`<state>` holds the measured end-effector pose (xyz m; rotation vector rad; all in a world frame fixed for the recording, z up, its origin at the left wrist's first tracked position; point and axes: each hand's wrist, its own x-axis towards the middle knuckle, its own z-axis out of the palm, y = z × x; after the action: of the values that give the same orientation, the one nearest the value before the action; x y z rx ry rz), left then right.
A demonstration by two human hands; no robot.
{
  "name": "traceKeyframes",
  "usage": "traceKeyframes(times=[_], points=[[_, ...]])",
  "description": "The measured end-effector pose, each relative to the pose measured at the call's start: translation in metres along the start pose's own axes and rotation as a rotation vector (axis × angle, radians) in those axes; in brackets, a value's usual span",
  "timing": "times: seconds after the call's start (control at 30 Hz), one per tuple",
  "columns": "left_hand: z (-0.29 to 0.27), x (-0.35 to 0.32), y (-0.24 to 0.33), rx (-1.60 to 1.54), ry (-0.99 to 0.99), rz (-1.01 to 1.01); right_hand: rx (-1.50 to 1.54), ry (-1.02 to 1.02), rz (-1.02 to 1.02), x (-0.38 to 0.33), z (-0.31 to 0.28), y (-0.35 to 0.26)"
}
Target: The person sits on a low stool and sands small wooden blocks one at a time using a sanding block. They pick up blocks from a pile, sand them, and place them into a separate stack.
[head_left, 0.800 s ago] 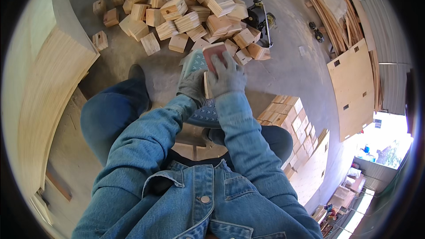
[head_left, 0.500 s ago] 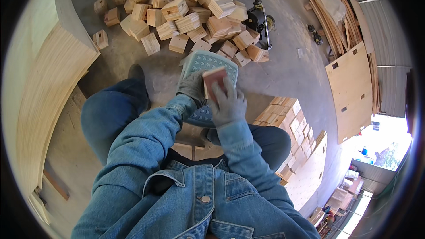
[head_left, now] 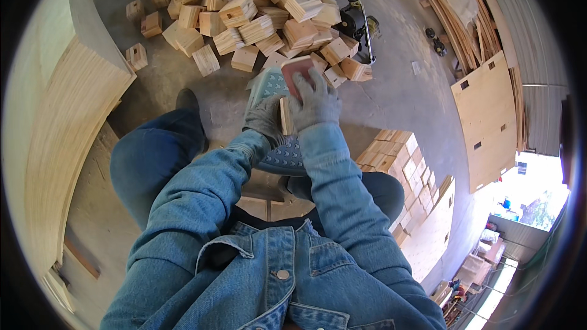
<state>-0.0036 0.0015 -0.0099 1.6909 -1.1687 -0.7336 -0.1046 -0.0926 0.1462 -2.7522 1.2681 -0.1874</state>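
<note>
My left hand [head_left: 265,120], in a grey glove, closes around a small pale wooden block [head_left: 285,116] above a light blue plastic stool [head_left: 269,84] with a patterned top. Part of that block is hidden behind my hands. In my right hand [head_left: 319,105], also gloved, is a flat reddish-brown sanding block [head_left: 296,72] with a lighter edge. It is tilted over the far part of the stool, beyond the wooden block. My fingers lie across its reddish face.
A heap of wooden blocks [head_left: 238,12] lies beyond the stool, beside a black and green power tool [head_left: 361,24]. Stacked blocks [head_left: 400,171] stand right of my knee. Tall plywood sheets [head_left: 79,116] rise at left. More panels [head_left: 486,116] lean at far right.
My right hand has moved away from me with the sanding block, up past the wooden block, whose pale edge now shows. My left hand stays in nearly the same place.
</note>
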Motion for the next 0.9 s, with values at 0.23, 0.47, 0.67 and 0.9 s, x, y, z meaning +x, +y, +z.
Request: traceKeyframes(times=[0.23,0.47,0.67,0.9], points=[[-0.004,-0.004,0.007,0.131,0.095,0.062,0.011,0.024,-0.069,-0.044,-0.002,-0.002],[0.001,-0.002,0.006,0.039,0.051,0.073,0.099,0.092,-0.245,-0.15,-0.012,0.002],[0.001,0.004,-0.001,-0.155,0.001,0.072,0.049,0.164,-0.271,-0.096,-0.015,0.0],[0.003,0.002,-0.006,0.003,0.114,0.07,0.111,-0.026,0.089,0.033,-0.003,0.026]])
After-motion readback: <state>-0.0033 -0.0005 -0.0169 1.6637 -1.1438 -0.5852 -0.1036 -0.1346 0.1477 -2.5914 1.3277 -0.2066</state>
